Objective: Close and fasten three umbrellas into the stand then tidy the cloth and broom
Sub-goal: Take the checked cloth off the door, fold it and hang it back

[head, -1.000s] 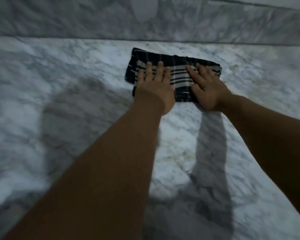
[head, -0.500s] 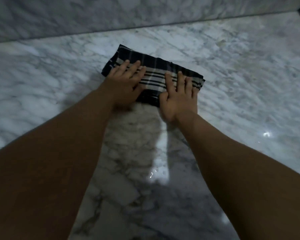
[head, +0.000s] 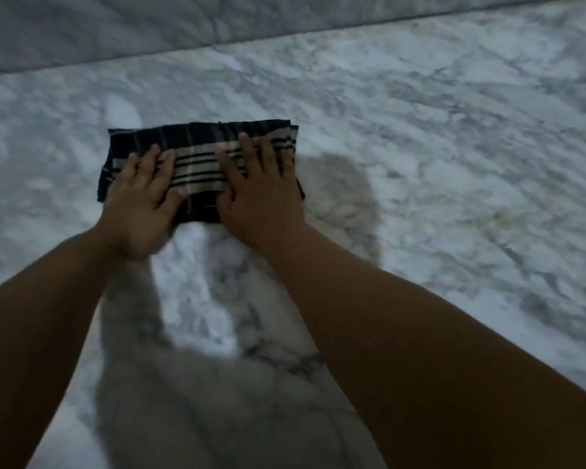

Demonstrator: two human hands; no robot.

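Marble floor (head: 454,164) fills nearly the whole frame, grey-veined white, with a raised marble step or skirting (head: 115,25) running along the top edge. No umbrellas, stand or broom in view, so can't judge those parts; looks like the cloth stage of the task. Cloth (head: 197,164), dark with pale stripes, is folded into a flat rectangle in the upper-left-centre of the frame, lying on the floor. Left hand (head: 139,198) sits on the cloth's left end, right hand (head: 261,194) on its right end. Both are flat, fingers spread, palms down, pressing on the fabric rather than gripping it. The far edge looks fairly straight; the near edge is partly hidden under the hands, so alignment there is unclear. To do this step well: keep even pressure with both palms, smooth from the middle outward to push out creases, check corners line up before any further fold. Marble is probably slick, so the bundle may slide; press downward rather than forward.
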